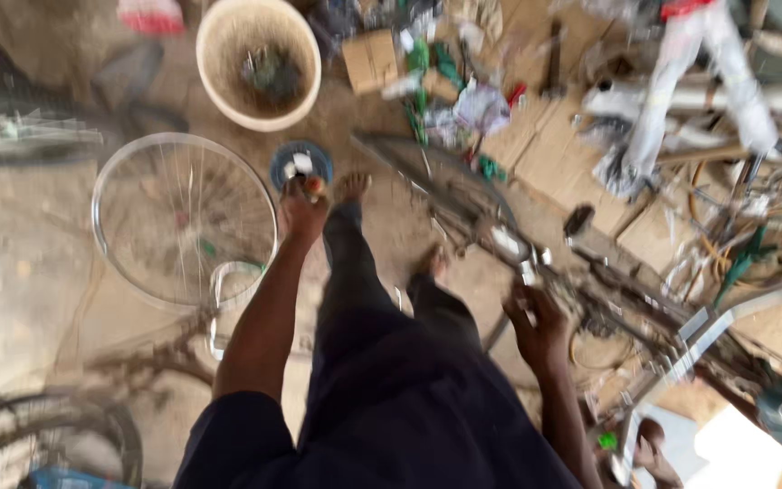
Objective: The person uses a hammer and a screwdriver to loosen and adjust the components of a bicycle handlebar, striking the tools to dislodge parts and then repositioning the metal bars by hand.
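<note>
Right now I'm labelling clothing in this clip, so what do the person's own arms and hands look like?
Both hands are bare: no gloves, rings or watch show, though the picture is blurred. The left hand and right hand end bare forearms. Short dark navy sleeves cover only the upper arms, matching the dark navy trousers.

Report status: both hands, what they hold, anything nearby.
Left hand gripping small red-tipped object, blurred. Right hand on bicycle frame. Spoked wheel beside left hand.

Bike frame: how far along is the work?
Done: the spoked wheel lies on the ground, apart from the bike frame. In hand: the right hand grips the frame; the left hand holds a small object, blurred. Left: loose parts litter the cardboard.
</note>
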